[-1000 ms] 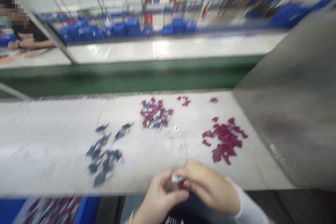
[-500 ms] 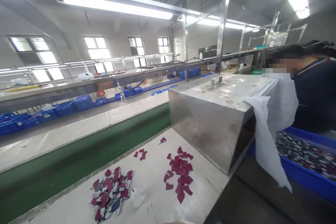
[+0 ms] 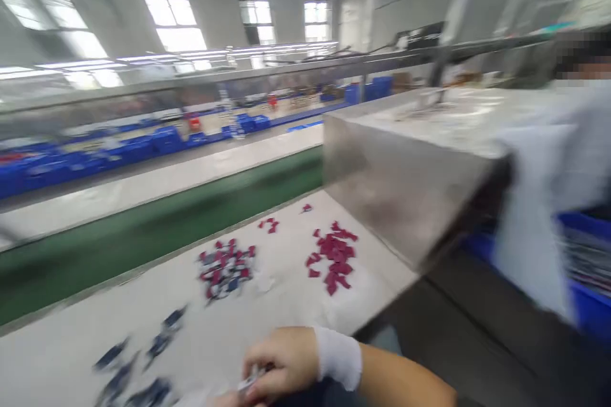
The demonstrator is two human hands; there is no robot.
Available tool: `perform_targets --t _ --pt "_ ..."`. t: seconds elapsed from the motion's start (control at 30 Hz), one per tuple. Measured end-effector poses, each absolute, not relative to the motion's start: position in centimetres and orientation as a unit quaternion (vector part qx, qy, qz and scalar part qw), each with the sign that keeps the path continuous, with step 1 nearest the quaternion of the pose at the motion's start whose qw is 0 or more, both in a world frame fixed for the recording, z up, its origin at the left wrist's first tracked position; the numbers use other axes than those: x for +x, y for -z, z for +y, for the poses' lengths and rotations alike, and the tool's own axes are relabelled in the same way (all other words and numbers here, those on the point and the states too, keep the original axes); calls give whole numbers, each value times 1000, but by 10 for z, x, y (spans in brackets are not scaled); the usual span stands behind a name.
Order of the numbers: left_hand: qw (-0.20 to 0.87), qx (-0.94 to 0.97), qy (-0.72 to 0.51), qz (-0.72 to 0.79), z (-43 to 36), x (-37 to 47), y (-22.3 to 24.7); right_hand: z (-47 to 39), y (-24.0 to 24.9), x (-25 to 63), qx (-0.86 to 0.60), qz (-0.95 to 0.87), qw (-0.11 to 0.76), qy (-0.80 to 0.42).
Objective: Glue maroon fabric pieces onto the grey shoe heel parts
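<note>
At the bottom edge, my right hand [image 3: 282,361], with a white band at the wrist, is closed, its fingers curled round a small whitish piece [image 3: 251,380] that is too blurred to name. My left hand [image 3: 228,399] meets it from the left. Only a few bent fingers show, with something white behind them, and the rest is below the frame. Dark blue-grey pieces [image 3: 157,344] lie on the white tabletop [image 3: 281,305] left of my hands. Farther off lie a pile of mixed maroon, white and dark pieces [image 3: 224,270] and a pile of flat maroon pieces [image 3: 335,255].
A metal box-like housing [image 3: 391,184] stands on the table's right end, with white cloth [image 3: 529,203] hanging from it. Beyond the table runs a green belt [image 3: 191,216]. A person [image 3: 587,133] is at the far right near a blue crate [image 3: 589,305].
The view has tilted down and swung left, with blur. Both hands and the dark pieces at lower left now show; before, only a sliver of something skin-coloured showed at the bottom edge.
</note>
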State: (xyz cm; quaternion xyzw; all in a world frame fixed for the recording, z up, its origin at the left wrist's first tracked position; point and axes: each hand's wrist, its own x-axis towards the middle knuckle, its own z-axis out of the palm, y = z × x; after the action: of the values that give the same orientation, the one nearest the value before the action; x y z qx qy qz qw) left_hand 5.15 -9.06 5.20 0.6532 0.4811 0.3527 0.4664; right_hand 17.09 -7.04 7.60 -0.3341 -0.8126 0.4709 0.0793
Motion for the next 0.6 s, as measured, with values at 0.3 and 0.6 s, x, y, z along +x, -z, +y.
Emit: perform_targets --t 0.3,0.6 --pt "410 572 -293 648 -58 -34 -42 -20 -33 233 -481 -731 221 -430" --pt "193 564 -211 775 17 -39 -42 35 8 209 -536 -677 250 -439"
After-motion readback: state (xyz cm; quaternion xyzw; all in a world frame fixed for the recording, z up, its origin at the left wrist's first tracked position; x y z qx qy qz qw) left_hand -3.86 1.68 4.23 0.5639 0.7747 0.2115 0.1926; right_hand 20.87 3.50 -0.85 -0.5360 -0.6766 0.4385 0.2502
